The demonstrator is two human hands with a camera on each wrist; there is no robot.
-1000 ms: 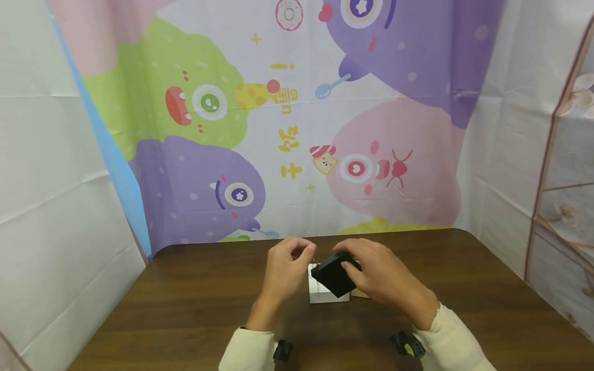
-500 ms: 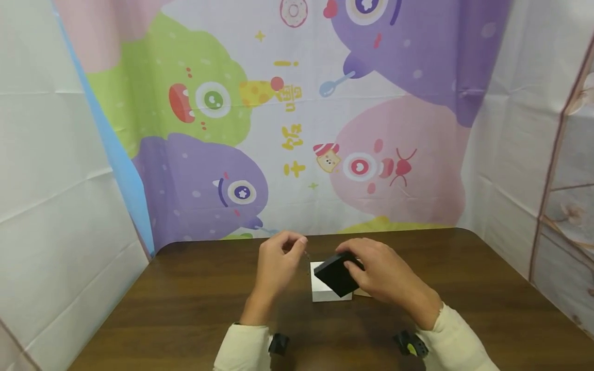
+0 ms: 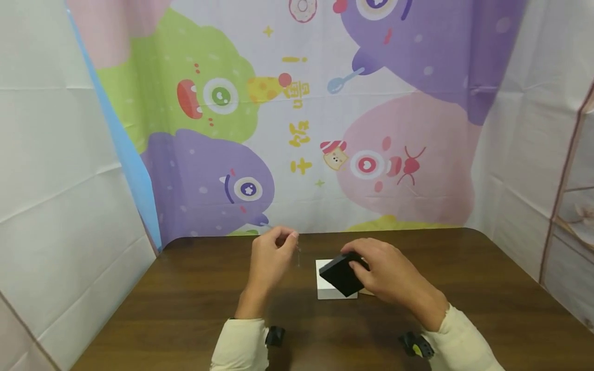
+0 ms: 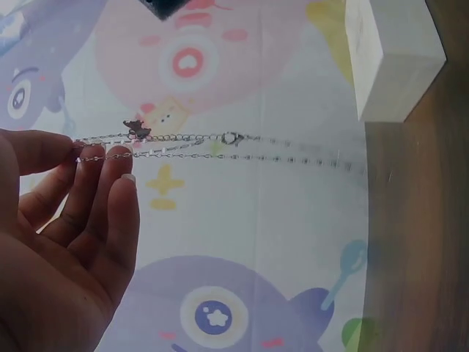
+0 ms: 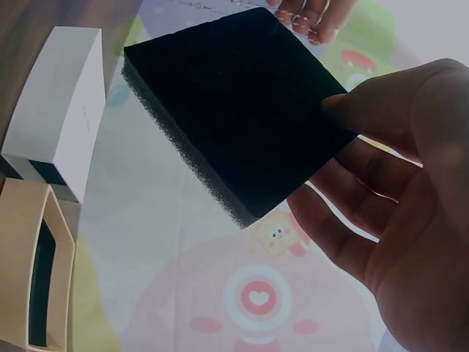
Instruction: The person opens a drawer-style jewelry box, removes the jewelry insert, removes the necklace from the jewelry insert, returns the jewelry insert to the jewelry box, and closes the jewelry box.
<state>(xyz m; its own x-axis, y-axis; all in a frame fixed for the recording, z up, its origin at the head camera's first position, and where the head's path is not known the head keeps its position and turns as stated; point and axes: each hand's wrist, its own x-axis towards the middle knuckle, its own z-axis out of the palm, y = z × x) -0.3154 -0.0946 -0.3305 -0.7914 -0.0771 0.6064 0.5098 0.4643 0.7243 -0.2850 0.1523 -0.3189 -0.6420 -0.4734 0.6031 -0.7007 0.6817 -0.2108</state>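
My left hand (image 3: 270, 260) pinches a thin silver chain necklace (image 4: 220, 155) between thumb and fingertips. The strands hang down from the pinch. A small dark butterfly-shaped charm (image 4: 136, 130) and a lobster clasp (image 4: 232, 137) show in the left wrist view. My right hand (image 3: 387, 270) grips a square black foam pad (image 5: 234, 110) by one corner, thumb on its face and fingers behind. The pad is tilted, with its rough foam edge visible. It is held over a white box (image 3: 327, 294), partly covering it in the head view.
Beside the white box lies a tan open-ended box sleeve (image 5: 22, 249) with a dark inside. Both rest on the brown wooden table (image 3: 185, 304). A cartoon-printed cloth (image 3: 306, 201) hangs behind the table's far edge, and pale cloths hang at both sides.
My left hand has moved left and slightly up with the necklace, away from the foam pad and white box. My right hand keeps nearly the same pose on the pad.
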